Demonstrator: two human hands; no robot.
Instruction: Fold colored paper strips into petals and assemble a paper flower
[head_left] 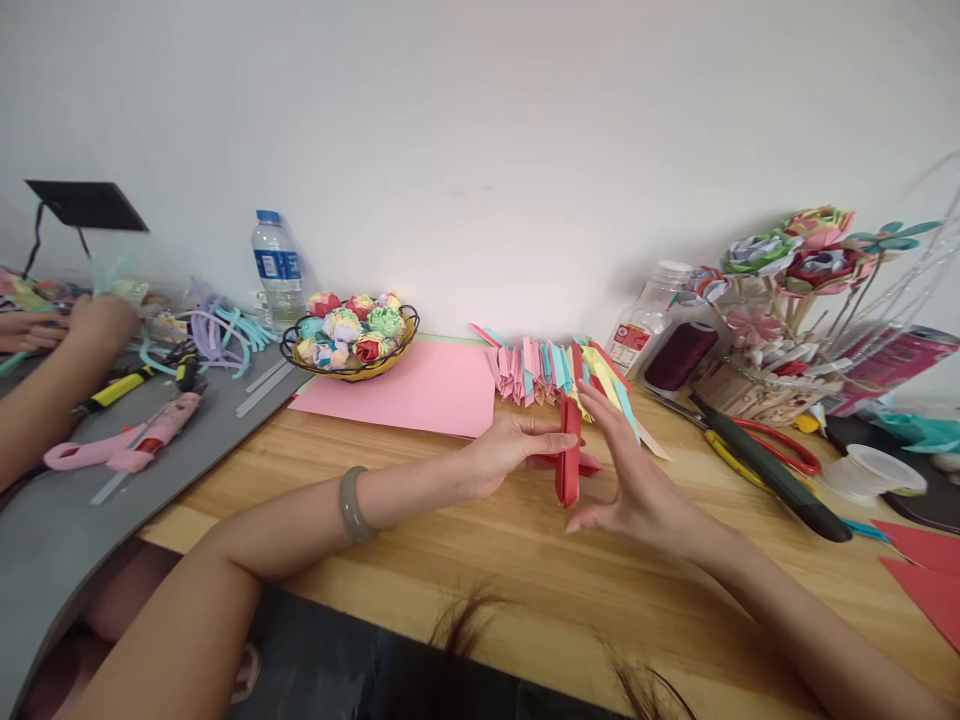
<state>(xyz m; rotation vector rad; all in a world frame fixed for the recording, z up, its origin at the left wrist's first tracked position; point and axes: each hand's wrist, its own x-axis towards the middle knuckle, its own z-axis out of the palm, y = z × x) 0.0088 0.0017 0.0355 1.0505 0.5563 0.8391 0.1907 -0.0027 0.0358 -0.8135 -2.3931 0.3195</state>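
A folded strip of red paper (pixel 568 465) stands on edge above the wooden table (pixel 465 560). My left hand (pixel 511 450) pinches it between thumb and fingers from the left. Just to its right, my right hand (pixel 628 475) has its thumb and fingers spread around the strip's ends, with nothing gripped. Another red folded part shows low behind the strip. Beyond my hands lies a row of folded paper pieces (pixel 536 368) in pink, blue, yellow and red.
Pink paper sheets (pixel 405 385) lie under a basket of paper flowers (pixel 352 340). Pliers (pixel 772 470), a thread spool (pixel 681 357) and a flower vase (pixel 769 370) stand right. At left, another person's hands (pixel 105 320) work near a pink glue gun (pixel 154 435).
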